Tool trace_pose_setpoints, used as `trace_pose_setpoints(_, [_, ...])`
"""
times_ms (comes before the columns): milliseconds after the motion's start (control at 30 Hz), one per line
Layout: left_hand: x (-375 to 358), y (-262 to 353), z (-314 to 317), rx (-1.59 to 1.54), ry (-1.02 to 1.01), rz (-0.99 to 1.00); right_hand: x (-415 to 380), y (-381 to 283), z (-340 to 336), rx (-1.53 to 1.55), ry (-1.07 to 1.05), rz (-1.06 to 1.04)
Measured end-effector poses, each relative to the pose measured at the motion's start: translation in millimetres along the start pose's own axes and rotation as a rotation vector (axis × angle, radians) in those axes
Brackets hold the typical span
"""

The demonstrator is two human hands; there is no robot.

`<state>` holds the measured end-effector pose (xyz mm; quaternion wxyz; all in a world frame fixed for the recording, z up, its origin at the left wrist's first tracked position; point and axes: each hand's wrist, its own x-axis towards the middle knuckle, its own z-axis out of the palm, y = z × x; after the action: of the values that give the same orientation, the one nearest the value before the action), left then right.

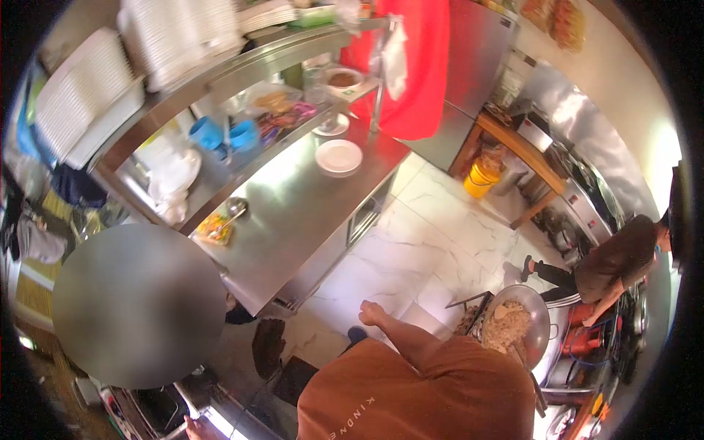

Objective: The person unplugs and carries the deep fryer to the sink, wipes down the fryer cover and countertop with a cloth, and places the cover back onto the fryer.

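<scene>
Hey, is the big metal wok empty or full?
Partly filled: the wok holds a tan heap of food, with bare metal showing beside it.

Pretty bright overall, though the shiny stainless steel tabletop (315, 220) glares white and the right edge is blown out. Lower left's murkier. Heavy fisheye bend, black corners, kinda soft detail, plus a round grey patch (139, 306) on the left smeared to nothing.

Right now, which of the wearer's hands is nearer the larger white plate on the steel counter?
Right: the right hand is off the steel counter, well short of the white plate. A hand at the lower-left edge, probably the left, is farther away.
</scene>
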<state>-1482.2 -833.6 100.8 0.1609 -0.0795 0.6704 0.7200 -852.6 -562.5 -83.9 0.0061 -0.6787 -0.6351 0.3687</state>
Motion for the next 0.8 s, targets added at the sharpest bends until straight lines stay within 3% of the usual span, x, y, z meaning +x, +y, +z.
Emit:
trace_pose_setpoints(167, [-21, -3, 39, 0.155, 0.072, 0.169, 22, 41, -47, 0.021, 0.007, 0.104])
trace_pose_setpoints(300, [-29, -10, 33, 0.295, 0.125, 0.327, 43, 64, -80, 0.071, 0.088, 0.112])
trace_pose_setpoints(333, [-17, -18, 20, 0.392, 0.127, 0.415, 45, 67, -86, 0.084, 0.106, 0.114])
trace_pose_setpoints(400, [9, -38, -7, 0.857, 0.078, 0.905, 50, 85, -96, 0.162, 0.148, 0.112])
trace_pose_setpoints(467, [7, -37, -12, 0.331, -0.083, 0.334, 50, 112, -93, 0.172, 0.218, 0.033])
trace_pose_setpoints(500, [-5, -66, -7, -0.53, -0.307, 0.051, 57, 141, -78, 0.074, 0.182, 0.03])
trace_pose_setpoints(533, [-97, -37, 67, -0.552, 0.092, 0.028, 65, 163, -66, -0.025, 0.148, 0.025])
trace_pose_setpoints(567, [-86, -68, 41, -0.492, -0.384, 0.056, 47, 158, -80, 0.061, 0.121, 0.131])
trace_pose_setpoints(600, [-93, -92, 54, -0.394, -0.181, -0.011, 28, 148, -99, 0.0, 0.034, 0.203])
trace_pose_setpoints(633, [-103, -114, 69, -0.302, 0.013, -0.095, 19, 155, -103, -0.177, -0.069, 0.077])
trace_pose_setpoints(667, [-148, -115, 104, -0.283, -0.027, -0.111, 24, 171, -79, -0.006, 0.032, 0.376])
trace_pose_setpoints(700, [-144, -142, 106, -0.375, -0.184, -0.24, 28, 196, -60, -0.079, 0.016, 0.296])
trace_pose_setpoints(767, [-182, -160, 156, -0.348, -0.118, -0.46, 24, 209, -54, -0.229, -0.023, 0.11])
trace_pose_setpoints(800, [-193, -174, 179, -0.166, -0.145, -0.439, 18, 207, -60, -0.305, -0.045, 0.0])
